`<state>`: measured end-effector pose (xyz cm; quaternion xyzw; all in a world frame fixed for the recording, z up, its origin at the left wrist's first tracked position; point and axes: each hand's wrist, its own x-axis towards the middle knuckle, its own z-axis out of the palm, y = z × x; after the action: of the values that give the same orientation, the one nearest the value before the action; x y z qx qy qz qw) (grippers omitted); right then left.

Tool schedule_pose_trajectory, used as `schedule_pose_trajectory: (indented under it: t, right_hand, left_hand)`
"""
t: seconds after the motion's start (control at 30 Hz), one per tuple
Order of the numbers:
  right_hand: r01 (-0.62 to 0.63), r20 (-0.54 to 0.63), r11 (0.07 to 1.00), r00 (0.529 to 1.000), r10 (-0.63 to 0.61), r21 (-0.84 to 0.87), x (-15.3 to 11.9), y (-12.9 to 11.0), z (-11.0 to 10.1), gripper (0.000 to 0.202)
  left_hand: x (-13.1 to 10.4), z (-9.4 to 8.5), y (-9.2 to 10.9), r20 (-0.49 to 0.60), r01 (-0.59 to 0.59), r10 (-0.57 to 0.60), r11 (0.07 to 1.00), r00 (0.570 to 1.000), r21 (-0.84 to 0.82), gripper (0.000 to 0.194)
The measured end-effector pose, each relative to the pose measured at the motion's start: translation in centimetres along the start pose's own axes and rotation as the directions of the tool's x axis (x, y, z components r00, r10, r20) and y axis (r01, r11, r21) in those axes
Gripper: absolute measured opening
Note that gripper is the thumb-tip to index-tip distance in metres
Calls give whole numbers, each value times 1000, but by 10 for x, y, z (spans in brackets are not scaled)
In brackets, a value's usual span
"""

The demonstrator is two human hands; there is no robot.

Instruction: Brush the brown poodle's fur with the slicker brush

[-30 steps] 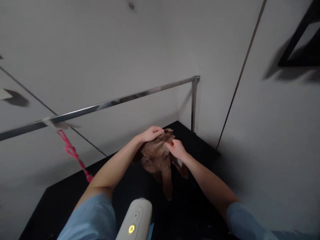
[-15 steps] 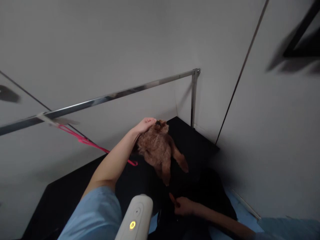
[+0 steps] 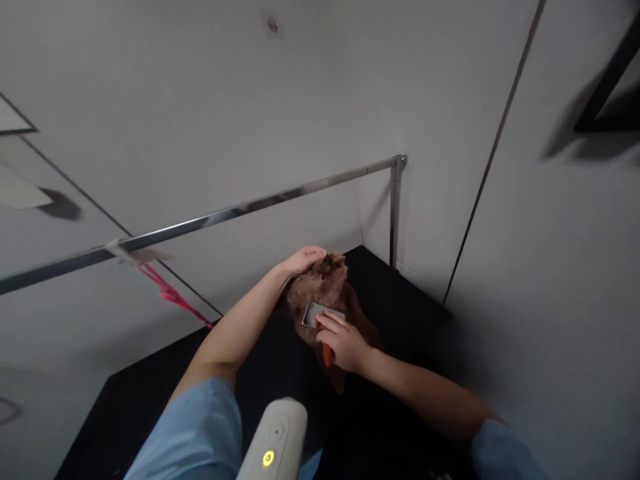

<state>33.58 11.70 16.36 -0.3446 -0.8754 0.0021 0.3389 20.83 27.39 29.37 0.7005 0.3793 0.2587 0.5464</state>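
A curly brown dog (image 3: pixel 313 288) is on the black table (image 3: pixel 400 303), its head tipped up. My left hand (image 3: pixel 304 259) is closed on the dog's head beside the muzzle; its fingertips are partly hidden by fur. In my right hand (image 3: pixel 343 340) is a slicker brush with a flat pale head (image 3: pixel 311 313) and an orange handle (image 3: pixel 327 355). The back of the brush head faces me, and its other face lies against the dog's chest. My right fingers rest over the brush head, and the arm covers part of the dog's front legs.
A metal bar (image 3: pixel 240 209) runs above the table along the wall, with a post at the right corner. From it hangs a pink leash (image 3: pixel 173 295). A white device with a yellow light (image 3: pixel 275 440) fills the lower middle. Walls border the table behind and right.
My right hand has come up from below the dog with the brush, which now touches the dog's chest. My left hand stays at the head. The view has shifted slightly.
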Motion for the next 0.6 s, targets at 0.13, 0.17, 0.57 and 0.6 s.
schedule_pose_trajectory:
  t: [0.13, 0.17, 0.57, 0.6]
  right_hand:
    - [34, -93, 998, 995, -40, -60, 18, 10, -16, 19]
    - [9, -126, 996, 992, -20, -88, 22, 14, -17, 20]
    - [71, -172, 993, 981, -87, -99, 27, 31, -13, 23]
    - [68, -168, 992, 982, -85, -102, 29, 32, -11, 22]
  left_hand:
    - [8, -5, -3, -67, -15, 13, 1000, 998, -19, 41]
    - [10, -6, -4, -63, -4, 2, 1000, 998, -29, 41]
    - [7, -22, -9, -98, 19, -27, 997, 995, -79, 35]
    - [6, -23, -9, -89, 2, -6, 999, 996, -37, 36]
